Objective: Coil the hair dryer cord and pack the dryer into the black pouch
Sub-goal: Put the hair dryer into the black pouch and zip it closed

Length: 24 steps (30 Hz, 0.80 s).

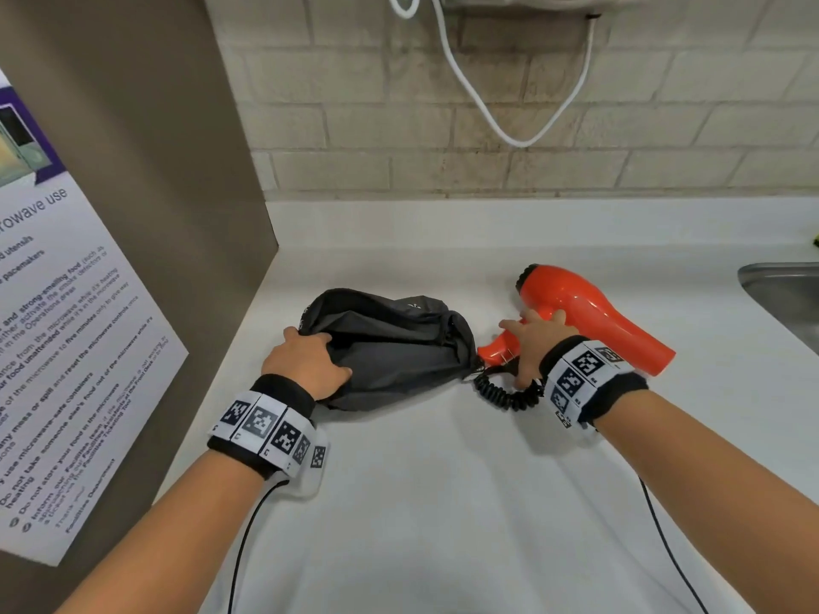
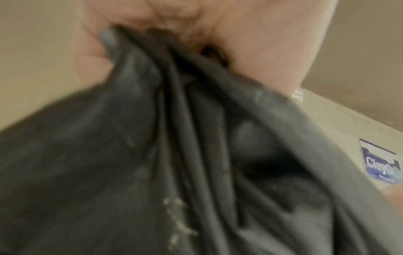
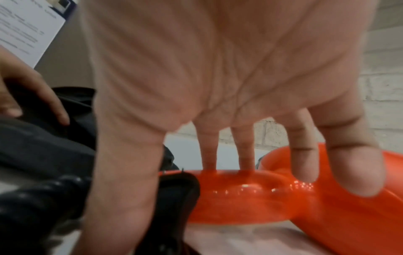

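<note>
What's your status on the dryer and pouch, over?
Left hand grips black pouch rim. Right hand holds orange hair dryer handle, coiled cord beneath. Dryer not yet in pouch; nothing between.

Left hand (image 1: 306,363): fingertips hidden in the folds of the black pouch (image 1: 390,347). Pouch interior not visible. Left wrist view blurred throughout. Cord (image 1: 501,394): far end hidden behind the right hand (image 1: 529,343) and wristband (image 1: 585,378). Sink (image 1: 780,281) and poster (image 1: 88,347) cut off at frame edges. Dryer (image 3: 338,215) barrel cut off in the right wrist view.
</note>
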### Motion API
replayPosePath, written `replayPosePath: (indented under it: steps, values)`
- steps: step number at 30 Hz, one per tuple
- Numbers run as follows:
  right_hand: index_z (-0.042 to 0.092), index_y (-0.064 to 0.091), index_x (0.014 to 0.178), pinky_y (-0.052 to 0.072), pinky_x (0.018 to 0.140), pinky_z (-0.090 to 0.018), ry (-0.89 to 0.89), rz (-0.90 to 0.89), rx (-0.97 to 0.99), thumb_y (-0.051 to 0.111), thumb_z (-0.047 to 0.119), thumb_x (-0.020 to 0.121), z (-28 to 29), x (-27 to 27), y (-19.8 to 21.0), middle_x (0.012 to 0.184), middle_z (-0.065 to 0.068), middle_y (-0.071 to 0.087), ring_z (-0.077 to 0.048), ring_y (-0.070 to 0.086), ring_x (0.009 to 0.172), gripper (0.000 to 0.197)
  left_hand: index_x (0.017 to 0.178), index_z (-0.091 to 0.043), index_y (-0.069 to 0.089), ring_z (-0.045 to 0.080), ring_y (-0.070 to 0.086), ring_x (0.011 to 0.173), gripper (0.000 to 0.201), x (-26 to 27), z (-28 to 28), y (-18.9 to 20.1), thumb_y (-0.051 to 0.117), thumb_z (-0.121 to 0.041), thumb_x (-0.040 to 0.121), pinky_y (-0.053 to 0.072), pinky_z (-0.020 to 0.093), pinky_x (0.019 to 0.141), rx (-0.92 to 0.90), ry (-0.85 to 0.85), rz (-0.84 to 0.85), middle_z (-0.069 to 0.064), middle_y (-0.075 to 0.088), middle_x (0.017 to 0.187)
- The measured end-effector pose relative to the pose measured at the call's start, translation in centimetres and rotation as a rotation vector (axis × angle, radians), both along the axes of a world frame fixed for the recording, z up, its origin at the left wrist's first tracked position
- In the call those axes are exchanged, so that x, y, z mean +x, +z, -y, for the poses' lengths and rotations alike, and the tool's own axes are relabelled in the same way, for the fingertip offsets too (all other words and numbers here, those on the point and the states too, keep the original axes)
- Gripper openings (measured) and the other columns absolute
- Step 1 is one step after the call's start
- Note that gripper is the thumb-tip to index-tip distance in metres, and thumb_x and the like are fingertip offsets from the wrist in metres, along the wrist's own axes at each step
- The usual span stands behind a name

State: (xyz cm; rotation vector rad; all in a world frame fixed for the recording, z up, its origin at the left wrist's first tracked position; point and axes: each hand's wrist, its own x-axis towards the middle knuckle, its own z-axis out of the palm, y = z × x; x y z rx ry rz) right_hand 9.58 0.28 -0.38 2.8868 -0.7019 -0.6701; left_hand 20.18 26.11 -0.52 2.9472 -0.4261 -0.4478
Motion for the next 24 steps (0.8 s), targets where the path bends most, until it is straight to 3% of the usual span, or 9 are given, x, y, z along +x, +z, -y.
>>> replayPosePath:
  steps: [3,7,11,15,17,20,24]
  values:
    - [0.034,0.018,0.141,0.042,0.095,-0.052,-0.005,-0.052,0.019,0.076,0.039,0.064,0.1,0.3,0.0,0.144,-0.001,0.028,-0.042,0.028,0.127,0.096,0.139,-0.027,0.035,0.035,0.051,0.117,0.064,-0.1,0.2,-0.1,0.057,-0.046,0.083,0.044,0.039,0.096,0.023,-0.021,-0.006,0.013,0.033,0.136]
    - [0.031,0.030,0.136,0.040,0.096,-0.049,0.047,-0.077,-0.027,0.076,0.042,0.058,0.0,0.7,0.5,0.132,0.000,0.041,-0.038,0.032,0.123,0.091,0.139,-0.027,0.034,0.034,0.050,0.118,0.064,0.1,0.0,-0.1,0.056,-0.047,0.083,0.043,0.038,0.097,0.020,-0.016,-0.019,0.013,0.033,0.138]
    - [0.027,0.039,0.125,0.042,0.090,-0.041,0.075,-0.080,-0.050,0.074,0.038,0.055,0.0,1.3,0.5,0.115,0.001,0.045,-0.029,0.050,0.102,0.079,0.139,-0.023,0.036,0.034,0.054,0.112,0.063,0.1,0.0,0.1,0.058,-0.042,0.083,0.042,0.037,0.100,-0.094,0.018,-0.023,0.012,0.020,0.141]
    - [0.023,0.042,0.114,0.038,0.075,-0.035,0.109,-0.062,-0.122,0.073,0.035,0.057,-0.5,1.2,0.2,0.099,0.004,0.051,-0.018,0.049,0.079,0.066,0.137,-0.023,0.038,0.032,0.055,0.112,0.060,0.1,-0.2,0.1,0.058,-0.039,0.083,0.042,0.036,0.099,-0.136,0.021,-0.038,0.010,0.019,0.142]
    - [0.023,0.041,0.116,0.037,0.078,-0.036,0.112,-0.066,-0.131,0.074,0.036,0.059,-0.7,1.2,0.3,0.099,0.004,0.049,-0.018,0.049,0.081,0.067,0.137,-0.023,0.039,0.031,0.054,0.112,0.059,0.0,-0.2,0.2,0.058,-0.039,0.084,0.043,0.036,0.098,-0.129,0.016,-0.043,0.010,0.021,0.141]
    - [0.031,0.037,0.128,0.036,0.094,-0.041,0.111,-0.081,-0.096,0.073,0.032,0.064,-0.6,1.3,0.4,0.116,0.003,0.049,-0.022,0.053,0.102,0.073,0.136,-0.023,0.040,0.031,0.054,0.112,0.058,0.1,-0.2,0.2,0.058,-0.040,0.084,0.043,0.036,0.096,-0.118,0.014,-0.042,0.011,0.023,0.141]
    - [0.038,0.037,0.131,0.036,0.101,-0.048,0.115,-0.043,0.007,0.073,0.022,0.071,-0.1,0.6,0.4,0.136,0.002,0.034,-0.038,0.033,0.121,0.072,0.135,-0.023,0.041,0.031,0.054,0.112,0.057,0.1,-0.2,0.1,0.058,-0.041,0.083,0.043,0.037,0.097,-0.108,0.013,-0.045,0.011,0.024,0.140]
